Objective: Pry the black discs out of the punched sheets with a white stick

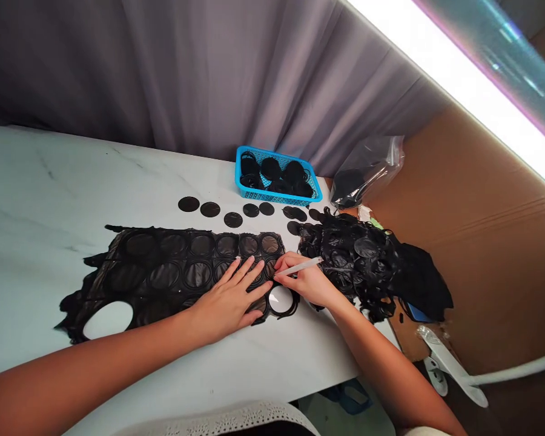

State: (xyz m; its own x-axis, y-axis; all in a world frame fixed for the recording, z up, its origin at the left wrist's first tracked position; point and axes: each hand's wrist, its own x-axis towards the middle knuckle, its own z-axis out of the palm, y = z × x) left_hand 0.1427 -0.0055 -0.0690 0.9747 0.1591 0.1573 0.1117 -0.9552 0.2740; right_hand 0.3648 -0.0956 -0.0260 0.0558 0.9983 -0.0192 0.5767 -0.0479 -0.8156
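Note:
A black sheet marked with rows of circles lies on the white table; round openings show at its lower left and lower right. My left hand rests on its right part, palm down, fingers spread. Just right of it, my right hand grips a thin white tool like a pen or knife, its fingertips at the sheet's right edge; the tool's tip is hidden. Several loose black discs lie behind the sheet. To the right of my right hand is a heap of black scraps.
A blue basket with black discs stands at the table's back, before a grey curtain. A clear plastic bag sits right of it. Brown cardboard borders the right side. A white clamp arm is at the lower right.

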